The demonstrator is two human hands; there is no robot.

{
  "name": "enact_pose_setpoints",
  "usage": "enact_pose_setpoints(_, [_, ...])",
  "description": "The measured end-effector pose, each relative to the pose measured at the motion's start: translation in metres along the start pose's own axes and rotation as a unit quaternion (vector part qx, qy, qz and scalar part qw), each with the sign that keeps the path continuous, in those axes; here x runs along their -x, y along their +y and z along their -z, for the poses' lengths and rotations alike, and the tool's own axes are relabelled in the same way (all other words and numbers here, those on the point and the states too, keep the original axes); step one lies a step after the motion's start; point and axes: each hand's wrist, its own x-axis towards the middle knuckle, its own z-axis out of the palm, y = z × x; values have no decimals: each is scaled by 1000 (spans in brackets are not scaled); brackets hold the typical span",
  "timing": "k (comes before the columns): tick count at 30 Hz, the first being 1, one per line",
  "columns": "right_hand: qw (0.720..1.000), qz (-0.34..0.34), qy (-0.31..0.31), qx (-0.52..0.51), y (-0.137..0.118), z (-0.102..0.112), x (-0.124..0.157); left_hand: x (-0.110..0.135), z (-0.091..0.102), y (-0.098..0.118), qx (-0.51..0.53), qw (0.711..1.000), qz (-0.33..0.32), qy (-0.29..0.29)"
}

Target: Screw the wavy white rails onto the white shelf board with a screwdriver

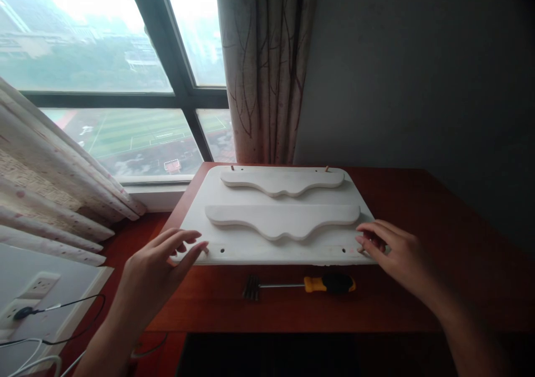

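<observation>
A large white board lies flat on the red-brown table, with small holes near its front edge. Two narrower white pieces with wavy edges rest on it: a far one with two wooden dowels sticking up behind it, and a near one. My left hand reaches the board's front left corner, fingers stretched out, fingertips touching its edge. My right hand rests at the front right corner, fingers loosely curled on the edge. Neither hand holds anything.
A screwdriver with a yellow and black handle lies on the table just in front of the board. A window and curtains stand behind. A wall socket with a plugged cable is at lower left.
</observation>
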Motion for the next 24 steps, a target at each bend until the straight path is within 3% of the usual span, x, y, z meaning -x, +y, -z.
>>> enact_pose_setpoints(5, [991,93,78,50,15,-9,-26,-24,-1,-3,-7,999,-47,27])
enact_pose_setpoints(9, [986,130,82,60,22,-20,-40,-46,-10,-7,23,991,-128,0])
enact_pose_setpoints(14, [985,134,79,70,26,-27,-43,-59,-21,-11,51,984,-169,-39])
enact_pose_setpoints(20, [991,111,64,49,29,-24,-43,-62,-24,-5,89,982,-159,-54])
enact_pose_setpoints(24, [995,84,55,20,41,-22,-60,-80,-24,-12,99,987,-122,-43])
